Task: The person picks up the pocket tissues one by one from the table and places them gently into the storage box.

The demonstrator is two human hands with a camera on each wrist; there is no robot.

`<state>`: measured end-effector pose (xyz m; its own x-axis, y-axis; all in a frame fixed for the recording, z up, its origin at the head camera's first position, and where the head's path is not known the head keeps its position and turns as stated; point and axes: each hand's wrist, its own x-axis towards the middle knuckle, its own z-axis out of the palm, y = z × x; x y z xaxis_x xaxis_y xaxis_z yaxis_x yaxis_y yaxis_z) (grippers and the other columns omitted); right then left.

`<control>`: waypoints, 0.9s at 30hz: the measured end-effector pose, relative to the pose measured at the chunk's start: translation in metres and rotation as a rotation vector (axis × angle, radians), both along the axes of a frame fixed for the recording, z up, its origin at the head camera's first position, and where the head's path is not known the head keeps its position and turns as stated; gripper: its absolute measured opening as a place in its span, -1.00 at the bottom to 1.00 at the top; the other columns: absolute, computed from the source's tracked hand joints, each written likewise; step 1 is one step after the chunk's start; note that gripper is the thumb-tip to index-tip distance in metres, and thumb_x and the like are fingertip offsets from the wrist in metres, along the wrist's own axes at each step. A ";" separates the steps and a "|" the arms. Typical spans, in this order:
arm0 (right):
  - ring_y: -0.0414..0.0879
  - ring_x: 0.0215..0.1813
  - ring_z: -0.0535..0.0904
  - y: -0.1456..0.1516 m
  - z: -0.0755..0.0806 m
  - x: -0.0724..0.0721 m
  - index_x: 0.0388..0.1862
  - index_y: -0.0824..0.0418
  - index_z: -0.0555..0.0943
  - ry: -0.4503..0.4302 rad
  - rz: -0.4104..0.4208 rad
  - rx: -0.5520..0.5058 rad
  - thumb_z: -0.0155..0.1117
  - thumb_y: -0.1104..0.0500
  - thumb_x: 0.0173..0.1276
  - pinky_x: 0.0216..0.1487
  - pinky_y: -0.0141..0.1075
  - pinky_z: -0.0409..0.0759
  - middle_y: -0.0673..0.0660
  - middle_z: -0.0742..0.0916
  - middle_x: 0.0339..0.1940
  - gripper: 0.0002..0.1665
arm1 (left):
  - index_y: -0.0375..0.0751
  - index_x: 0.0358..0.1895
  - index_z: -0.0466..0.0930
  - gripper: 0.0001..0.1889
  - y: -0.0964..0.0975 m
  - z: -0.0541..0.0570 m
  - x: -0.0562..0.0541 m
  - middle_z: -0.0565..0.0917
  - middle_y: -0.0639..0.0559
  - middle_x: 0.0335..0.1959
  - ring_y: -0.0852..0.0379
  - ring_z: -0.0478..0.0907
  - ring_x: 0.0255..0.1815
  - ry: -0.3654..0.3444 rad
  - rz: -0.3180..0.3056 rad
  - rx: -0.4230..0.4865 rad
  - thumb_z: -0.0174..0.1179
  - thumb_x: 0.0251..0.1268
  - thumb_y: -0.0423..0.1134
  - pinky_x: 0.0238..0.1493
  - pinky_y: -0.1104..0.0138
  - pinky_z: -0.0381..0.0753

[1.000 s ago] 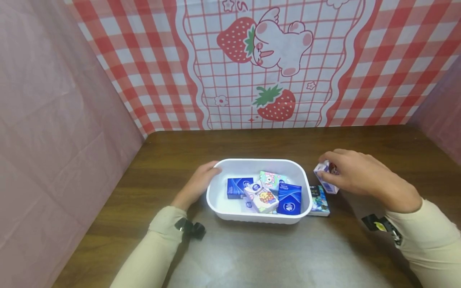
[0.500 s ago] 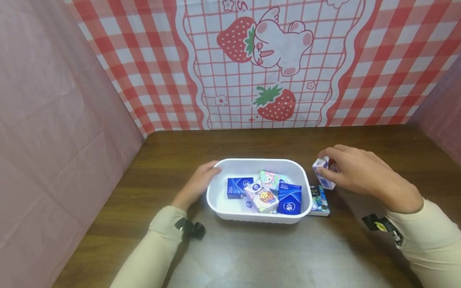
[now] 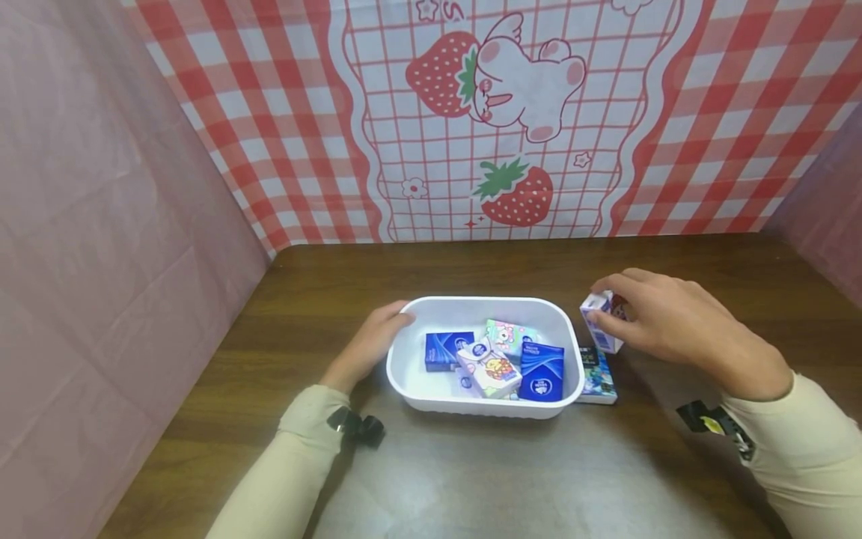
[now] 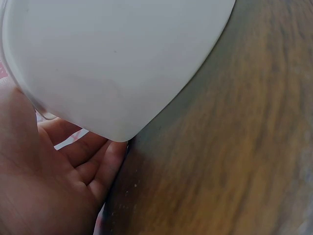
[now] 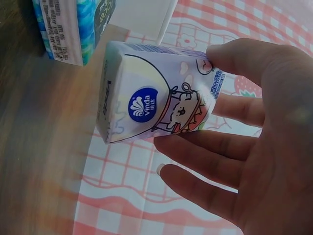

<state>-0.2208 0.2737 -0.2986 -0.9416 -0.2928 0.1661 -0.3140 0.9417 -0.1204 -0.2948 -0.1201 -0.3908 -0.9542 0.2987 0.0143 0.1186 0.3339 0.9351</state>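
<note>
A white plastic bin (image 3: 481, 406) stands on the table, holding several small tissue packs. My left hand (image 3: 367, 344) grips its left end, thumb over the rim; in the left wrist view the fingers (image 4: 95, 154) lie against the outer wall. Inside are a dark blue pack (image 3: 542, 378), another blue pack (image 3: 441, 352), a cartoon-print pack (image 3: 494, 370) and a green-pink pack (image 3: 505, 337). Right of the bin, my right hand (image 3: 663, 322) pinches a lilac Vinda tissue pack (image 5: 156, 98) between thumb and fingers, held upright. Its other end is hidden by the hand.
A tissue pack with a blue-green floral print (image 3: 598, 378) lies against the bin's right side, partly covered by the rim. Behind the wooden table (image 3: 357, 266) hangs a red-and-white checked cloth (image 3: 296, 135); a pale pink cloth (image 3: 121, 224) hangs at the left.
My right hand has moved slightly left and up in the head view, carrying the lilac tissue pack nearer the bin. The left hand and the bin have stayed in place.
</note>
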 end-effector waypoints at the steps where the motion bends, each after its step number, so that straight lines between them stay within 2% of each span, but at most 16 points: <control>1: 0.17 -0.03 0.66 0.000 0.000 0.000 0.20 0.15 0.60 0.005 0.002 -0.001 0.31 -0.31 0.31 -0.16 0.14 0.68 0.26 0.68 0.05 -0.30 | -0.21 0.26 0.56 -0.62 0.000 0.000 0.000 0.69 -0.14 -0.05 0.00 0.68 -0.16 0.001 0.000 -0.001 -0.01 0.55 -0.14 -0.14 0.19 0.69; 12: 0.11 -0.10 0.66 -0.002 0.001 0.002 0.19 0.13 0.61 0.077 0.012 -0.012 0.35 -0.29 0.29 -0.17 0.13 0.68 0.24 0.68 0.05 -0.32 | -0.21 0.27 0.56 -0.62 0.000 -0.001 -0.001 0.70 -0.13 -0.04 0.01 0.68 -0.15 0.004 0.007 -0.006 0.00 0.54 -0.14 -0.13 0.20 0.68; 20: 0.01 -0.20 0.63 -0.006 0.003 0.005 0.19 0.12 0.62 0.109 0.030 -0.022 0.40 -0.23 0.27 -0.25 0.03 0.70 0.20 0.69 0.01 -0.36 | -0.20 0.27 0.55 -0.61 -0.001 0.000 0.000 0.69 -0.13 -0.04 0.01 0.68 -0.16 -0.004 0.009 -0.016 0.00 0.55 -0.12 -0.15 0.20 0.69; 27: 0.07 -0.10 0.66 -0.011 0.004 0.007 0.19 0.12 0.60 0.141 0.041 -0.017 0.43 -0.18 0.27 -0.20 0.08 0.70 0.20 0.68 0.06 -0.38 | -0.20 0.27 0.55 -0.61 0.000 0.000 0.000 0.69 -0.13 -0.05 0.01 0.68 -0.18 -0.007 0.003 -0.004 -0.01 0.55 -0.12 -0.17 0.20 0.69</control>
